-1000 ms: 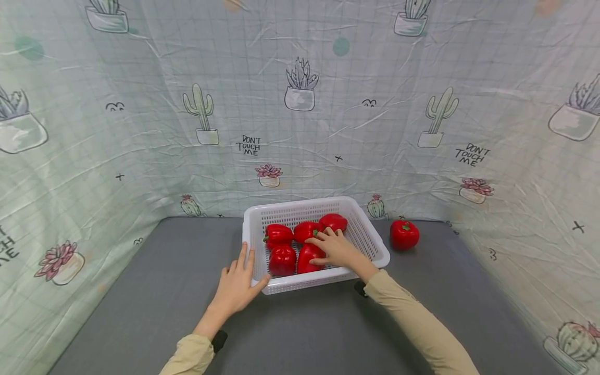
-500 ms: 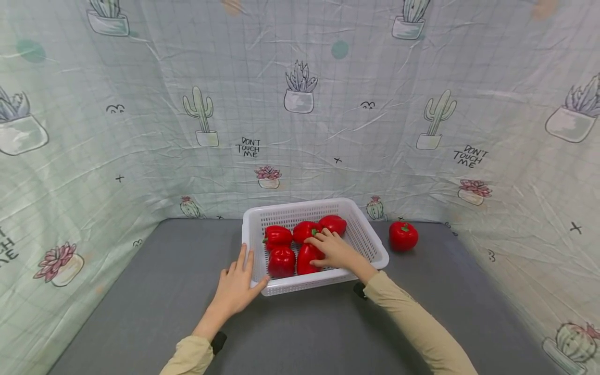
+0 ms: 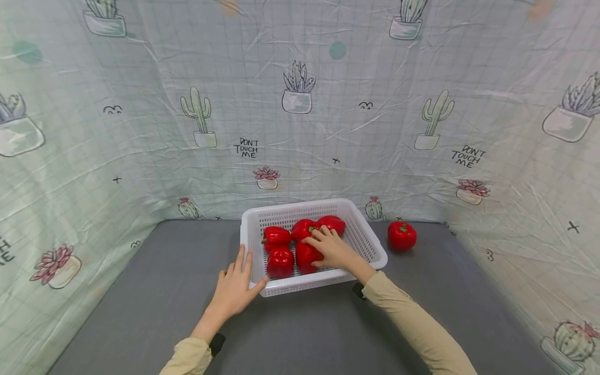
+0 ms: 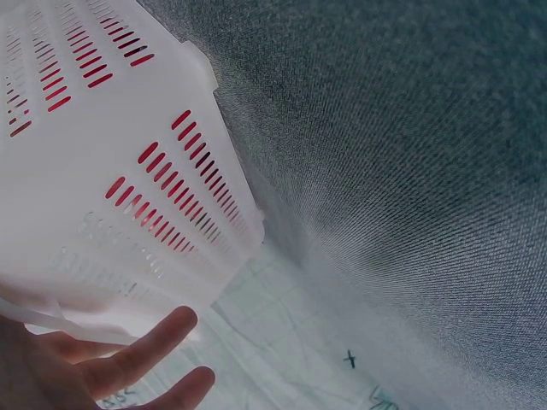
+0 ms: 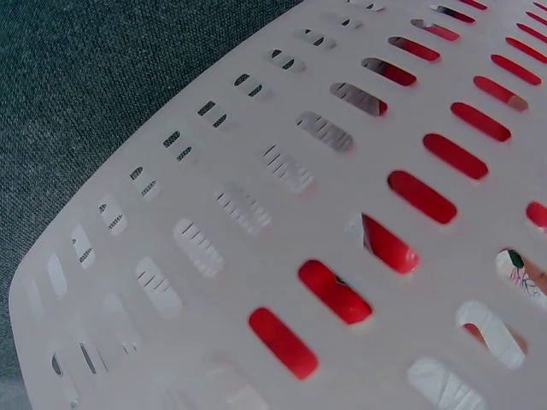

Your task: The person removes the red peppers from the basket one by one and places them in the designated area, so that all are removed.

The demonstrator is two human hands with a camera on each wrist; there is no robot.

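Note:
A white slotted plastic basket [image 3: 304, 285] holds several red bell peppers [image 3: 280, 262]. My right hand [image 3: 334, 251] reaches over its front rim and grips the front right bell pepper [image 3: 306, 256], thumb low and fingers over the top. My left hand [image 3: 233, 286] lies at the basket's front left corner, fingers straight and spread along the side, thumb by the front rim. In the left wrist view, fingers [image 4: 141, 350] extend beside the basket wall [image 4: 102, 145]. The right wrist view is filled by the slotted wall [image 5: 214, 299], with red showing through; the hand is mostly hidden there.
Another red bell pepper [image 3: 401, 237] stands on the grey tabletop [image 3: 290, 333], right of the basket. A pale sheet [image 3: 300, 140] printed with cactus drawings hangs at the back and both sides.
The gripped bell pepper has turned slightly under my right hand, showing a broader side. Both hands and the basket stay in nearly the same place; the whole view shifts slightly.

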